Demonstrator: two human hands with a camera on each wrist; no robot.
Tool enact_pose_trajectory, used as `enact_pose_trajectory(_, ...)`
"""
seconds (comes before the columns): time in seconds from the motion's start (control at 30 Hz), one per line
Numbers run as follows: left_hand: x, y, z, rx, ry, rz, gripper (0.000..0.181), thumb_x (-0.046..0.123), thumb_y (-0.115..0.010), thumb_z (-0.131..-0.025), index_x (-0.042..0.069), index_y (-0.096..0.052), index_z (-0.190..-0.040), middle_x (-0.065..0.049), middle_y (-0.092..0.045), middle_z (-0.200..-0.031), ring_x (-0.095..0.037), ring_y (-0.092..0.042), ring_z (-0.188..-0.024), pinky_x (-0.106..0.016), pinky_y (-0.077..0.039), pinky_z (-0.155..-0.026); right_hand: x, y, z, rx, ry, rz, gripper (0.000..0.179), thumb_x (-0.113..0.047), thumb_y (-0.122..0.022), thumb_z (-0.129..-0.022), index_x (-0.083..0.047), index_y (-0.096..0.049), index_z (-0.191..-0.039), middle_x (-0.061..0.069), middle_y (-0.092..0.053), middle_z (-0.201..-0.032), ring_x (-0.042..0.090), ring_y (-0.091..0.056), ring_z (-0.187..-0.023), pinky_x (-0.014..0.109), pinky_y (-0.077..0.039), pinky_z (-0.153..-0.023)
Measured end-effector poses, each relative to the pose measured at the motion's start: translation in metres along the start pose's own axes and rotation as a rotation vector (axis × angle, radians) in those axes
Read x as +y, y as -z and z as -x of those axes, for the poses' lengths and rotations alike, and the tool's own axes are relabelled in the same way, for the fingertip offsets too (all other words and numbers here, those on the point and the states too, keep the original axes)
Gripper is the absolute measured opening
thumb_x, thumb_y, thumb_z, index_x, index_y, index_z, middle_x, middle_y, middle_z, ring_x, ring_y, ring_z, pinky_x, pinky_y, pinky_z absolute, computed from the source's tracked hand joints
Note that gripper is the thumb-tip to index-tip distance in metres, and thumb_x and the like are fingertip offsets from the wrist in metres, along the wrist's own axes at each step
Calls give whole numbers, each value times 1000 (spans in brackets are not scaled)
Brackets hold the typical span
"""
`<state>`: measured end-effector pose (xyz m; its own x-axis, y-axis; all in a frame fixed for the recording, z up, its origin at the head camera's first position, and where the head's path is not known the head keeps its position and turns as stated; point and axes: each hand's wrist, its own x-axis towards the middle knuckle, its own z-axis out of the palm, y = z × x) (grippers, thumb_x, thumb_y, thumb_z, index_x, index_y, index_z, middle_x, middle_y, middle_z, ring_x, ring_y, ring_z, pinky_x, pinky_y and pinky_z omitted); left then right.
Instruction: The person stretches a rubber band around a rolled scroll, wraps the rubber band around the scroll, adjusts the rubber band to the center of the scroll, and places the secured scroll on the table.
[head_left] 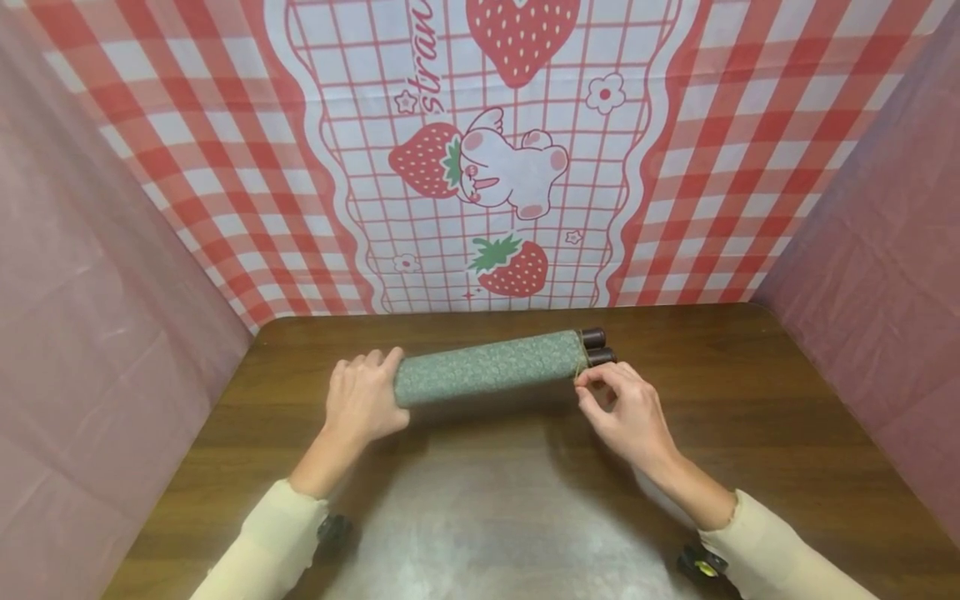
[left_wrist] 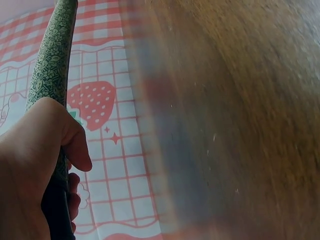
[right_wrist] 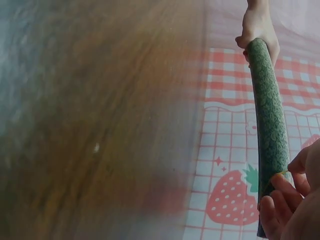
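Note:
A rolled scroll (head_left: 491,367) in green floral fabric is held up over the table, tilted slightly so its right end is higher. Two dark roller ends (head_left: 602,357) stick out at the right. My left hand (head_left: 362,398) grips the scroll's left end, its thumb along the near side in the left wrist view. Around the right end runs a thin yellowish cord (head_left: 581,354). My right hand (head_left: 633,414) pinches that cord between thumb and index finger, just below the roller ends. In the right wrist view, those fingertips (right_wrist: 279,177) are close against the green fabric (right_wrist: 270,115).
Beneath both hands is a brown wooden table (head_left: 480,517) with a glossy surface. A red-and-white checked cloth (head_left: 675,208) with strawberry prints hangs behind its far edge. Pink curtains (head_left: 877,225) flank the left and right sides.

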<state>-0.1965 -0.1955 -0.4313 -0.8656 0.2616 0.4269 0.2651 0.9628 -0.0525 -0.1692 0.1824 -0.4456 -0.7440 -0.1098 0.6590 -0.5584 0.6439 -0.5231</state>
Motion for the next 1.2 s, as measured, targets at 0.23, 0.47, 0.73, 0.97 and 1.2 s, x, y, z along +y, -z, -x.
enact_pose_trajectory(0.23, 6, 0, -1, -17, 1, 22, 68, 25, -85, -60, 13, -69, -125, -13, -75, -93, -36, -71, -80, -50, -56, -73, -8, -2, 0, -16, -4, -9, 22, 8, -84, -85, -11, -81, -95, -2, -71, -80, 0, -53, -67, 12, -40, -61)
enact_pose_trajectory(0.47, 6, 1, 0, -30, 6, 20, 71, 25, -87, -60, 13, -69, -128, -13, -77, -98, -36, -72, -84, -50, -56, -76, -2, 2, -4, -24, 3, 29, 20, 7, -85, -86, -11, -81, -93, -2, -74, -84, 1, -56, -67, 11, -42, -62)
enact_pose_trajectory(0.73, 5, 0, 2, 3, -37, 17, 74, 23, -87, -58, 14, -73, -130, -11, -78, -100, -33, -73, -86, -50, -58, -78, 4, 8, -9, -33, 37, 21, 20, 9, -84, -84, -11, -82, -90, -1, -74, -84, -3, -59, -71, 9, -48, -66)
enact_pose_trajectory(0.97, 1, 0, 5, 43, -74, 19, 73, 23, -88, -56, 14, -73, -126, -11, -78, -97, -32, -71, -82, -48, -57, -74, 6, 17, -15, -26, 2, 1, 21, 8, -84, -85, -13, -84, -92, -3, -74, -83, 1, -58, -69, 9, -45, -65)
enact_pose_trajectory(1.2, -5, -2, 10, 35, -82, 12, 73, 23, -87, -56, 15, -73, -127, -11, -78, -98, -33, -73, -85, -50, -57, -78, 15, 26, -19, -18, -17, 54, 21, 8, -83, -87, -11, -85, -96, -2, -71, -82, 3, -53, -69, 13, -39, -64)
